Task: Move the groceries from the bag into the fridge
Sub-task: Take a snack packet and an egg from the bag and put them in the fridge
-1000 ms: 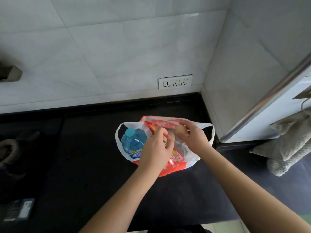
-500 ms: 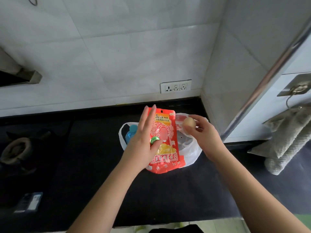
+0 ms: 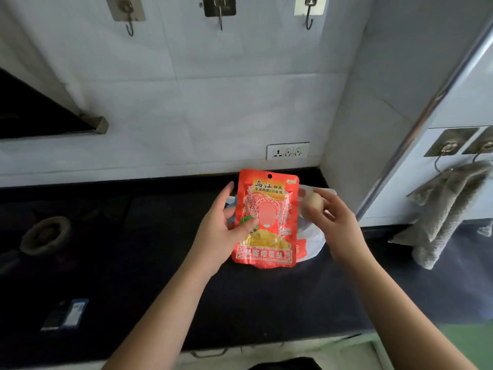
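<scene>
left hand [image 3: 221, 231] grips red packet [image 3: 266, 217], now lifted clear of bag [image 3: 312, 236] | right hand [image 3: 330, 220], 3 o'clock, holds egg [image 3: 314, 201] | fridge next

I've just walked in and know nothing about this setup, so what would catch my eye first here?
The bright red snack packet stands out most, held upright in the left hand above the dark countertop. Just to its right, the right hand holds a pale egg in its fingers, over the white plastic bag in the counter's corner.
</scene>
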`<state>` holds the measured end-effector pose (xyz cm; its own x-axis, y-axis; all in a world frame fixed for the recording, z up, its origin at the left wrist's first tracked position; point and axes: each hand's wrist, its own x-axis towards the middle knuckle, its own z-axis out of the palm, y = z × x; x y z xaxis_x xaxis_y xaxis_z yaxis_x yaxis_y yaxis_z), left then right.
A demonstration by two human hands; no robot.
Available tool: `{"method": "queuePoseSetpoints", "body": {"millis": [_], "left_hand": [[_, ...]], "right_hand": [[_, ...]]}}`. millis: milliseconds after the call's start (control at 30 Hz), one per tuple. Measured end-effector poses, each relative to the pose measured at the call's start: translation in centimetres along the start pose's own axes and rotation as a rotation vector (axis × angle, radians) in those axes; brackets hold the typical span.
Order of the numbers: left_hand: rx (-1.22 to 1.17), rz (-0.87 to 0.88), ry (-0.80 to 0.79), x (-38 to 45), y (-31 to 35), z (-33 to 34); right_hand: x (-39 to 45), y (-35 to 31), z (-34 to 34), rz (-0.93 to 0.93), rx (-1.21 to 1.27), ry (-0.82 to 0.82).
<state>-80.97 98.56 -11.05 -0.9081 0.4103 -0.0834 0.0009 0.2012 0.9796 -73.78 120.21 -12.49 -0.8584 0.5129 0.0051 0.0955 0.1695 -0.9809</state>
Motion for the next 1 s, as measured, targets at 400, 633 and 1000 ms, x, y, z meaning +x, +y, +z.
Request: {"method": "queuePoseSetpoints", "body": {"millis": [400,633,1000], "left_hand": [[-0.34,-0.135,0.05,-7.7,-2.5,-7.6],[-0.305,-0.146,0.105,-9.9,-1.8,-8.4],[-0.258,-0.126,0.333,-14.1,1.0,-5.5]], "right_hand": [[-8.1,-0.8,6.0,0.047,0.186,-0.043],[-9.5,-1.7,6.6,0.084,0.333,-0.099],[-11.3,-1.1,3.5,0.128,0.471,-0.274]]}}
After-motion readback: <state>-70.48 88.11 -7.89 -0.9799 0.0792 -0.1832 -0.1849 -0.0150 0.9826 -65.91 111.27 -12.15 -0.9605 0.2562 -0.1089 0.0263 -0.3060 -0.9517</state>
